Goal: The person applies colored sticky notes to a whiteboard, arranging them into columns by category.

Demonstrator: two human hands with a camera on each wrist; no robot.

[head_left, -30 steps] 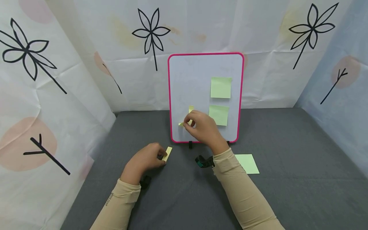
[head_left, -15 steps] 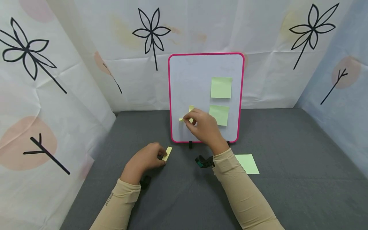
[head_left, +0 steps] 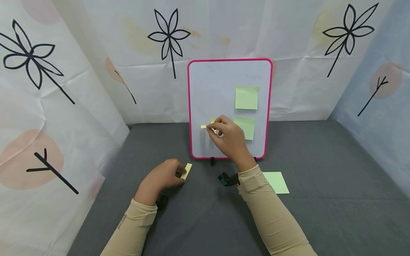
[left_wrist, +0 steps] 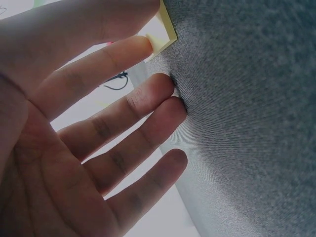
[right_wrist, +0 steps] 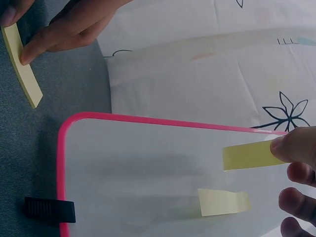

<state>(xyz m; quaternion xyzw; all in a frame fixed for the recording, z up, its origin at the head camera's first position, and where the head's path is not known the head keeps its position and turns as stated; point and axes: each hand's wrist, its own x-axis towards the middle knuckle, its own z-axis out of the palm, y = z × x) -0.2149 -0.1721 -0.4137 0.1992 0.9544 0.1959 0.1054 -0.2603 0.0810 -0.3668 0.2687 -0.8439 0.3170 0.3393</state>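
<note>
My left hand point(head_left: 161, 179) pinches a small yellow sticky note pad point(head_left: 188, 169) on the dark cloth; in the left wrist view the pad shows at the fingertips, the other fingers spread. In front of the whiteboard point(head_left: 208, 89), my right hand point(head_left: 231, 138) holds a narrow yellow sticky note point(right_wrist: 249, 155) between thumb and finger. Another yellow sticky note point(right_wrist: 217, 203) is on the board, its end lifted; the right hand partly covers it in the head view. Two square green sticky notes are on the board's right side, an upper one point(head_left: 246, 97) and a lower one point(head_left: 246, 127).
The pink-framed board stands upright on black clips point(right_wrist: 49, 211) at the back of the grey cloth-covered table point(head_left: 320, 170). A green sheet point(head_left: 277, 182) lies partly behind the right forearm. Printed white fabric point(head_left: 141, 46) surrounds the table's back and sides.
My right hand has risen along the board, lifting its narrow yellow sticky note up level with the one on the board. The left hand and the pad have stayed in place.
</note>
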